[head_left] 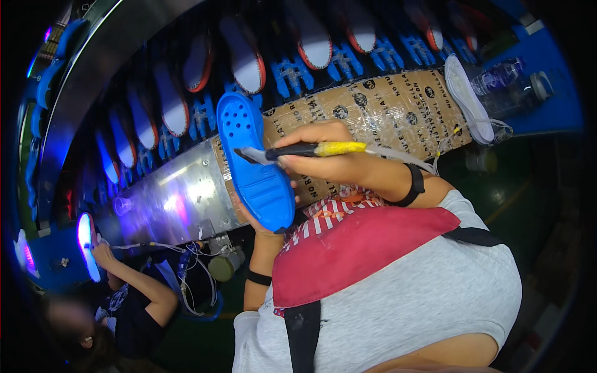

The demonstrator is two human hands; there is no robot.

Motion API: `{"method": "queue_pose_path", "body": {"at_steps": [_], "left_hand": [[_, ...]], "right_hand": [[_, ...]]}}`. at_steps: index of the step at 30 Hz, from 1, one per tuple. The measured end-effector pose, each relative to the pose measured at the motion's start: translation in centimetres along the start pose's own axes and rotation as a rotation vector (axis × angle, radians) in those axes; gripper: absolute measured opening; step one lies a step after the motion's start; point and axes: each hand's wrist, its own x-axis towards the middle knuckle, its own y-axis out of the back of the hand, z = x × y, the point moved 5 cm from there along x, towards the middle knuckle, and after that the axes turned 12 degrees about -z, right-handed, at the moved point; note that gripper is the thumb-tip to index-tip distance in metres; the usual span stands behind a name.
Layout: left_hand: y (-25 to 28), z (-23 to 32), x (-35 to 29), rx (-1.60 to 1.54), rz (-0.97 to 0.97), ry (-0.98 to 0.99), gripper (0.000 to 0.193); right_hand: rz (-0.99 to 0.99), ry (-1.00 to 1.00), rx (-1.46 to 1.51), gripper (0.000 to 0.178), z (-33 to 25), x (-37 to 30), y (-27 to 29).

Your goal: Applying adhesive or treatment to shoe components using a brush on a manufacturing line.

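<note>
My left hand (253, 219) holds a blue shoe sole (264, 186) from beneath and along its edge, most of the fingers hidden behind it. The sole is tilted with its toe end away from me; small round holes dot that end and raised ridges cross the heel end. In my right hand (333, 163) is a brush (292, 151) with a black and yellow handle, gripped like a pen. Its pale bristles touch or hover just over the middle of the sole, beside a dark mark. A clear tube (398, 156) runs from the back of the handle.
Behind the sole stretches a taped cardboard-covered ledge (379, 115) joined to a metal bench (186, 193). Beyond, white soles with red rims (245, 68) hang in a row near blue holders (292, 74). A white sole (466, 99) and plastic bottles (513, 90) are right; a co-worker's hand (102, 253) is left.
</note>
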Motion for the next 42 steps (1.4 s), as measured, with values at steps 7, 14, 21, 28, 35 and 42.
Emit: {"method": "queue_pose_path", "body": {"at_steps": [7,14,21,28,35,42], "left_hand": [[-2.3,-1.2,2.3,-0.495,-0.007,-0.230,0.081],[-0.7,-0.4,3.5,-0.173,-0.151,-0.204,0.077],[-3.2,-0.2,4.5,-0.155,-0.105,-0.220,0.077],[-4.0,0.8,5.5,0.156,-0.063,-0.165,0.097],[-4.5,2.1,6.5,0.188,-0.064,-0.197,0.092],[-5.2,5.0,6.3,0.276,0.003,-0.269,0.088]], "right_hand": [[0.164,0.288,-0.802,0.022,-2.2,1.9,-2.3],[-0.103,0.350,-0.684,0.017,-1.4,1.4,-4.7],[-0.006,0.399,-0.764,0.025,-2.0,0.8,-3.8],[-0.169,0.483,-0.362,0.027,-1.4,0.0,-3.8],[-0.265,0.381,-0.448,0.022,-1.0,-0.2,-3.7],[-0.280,0.138,-0.141,0.027,-0.3,-0.5,-2.3]]}}
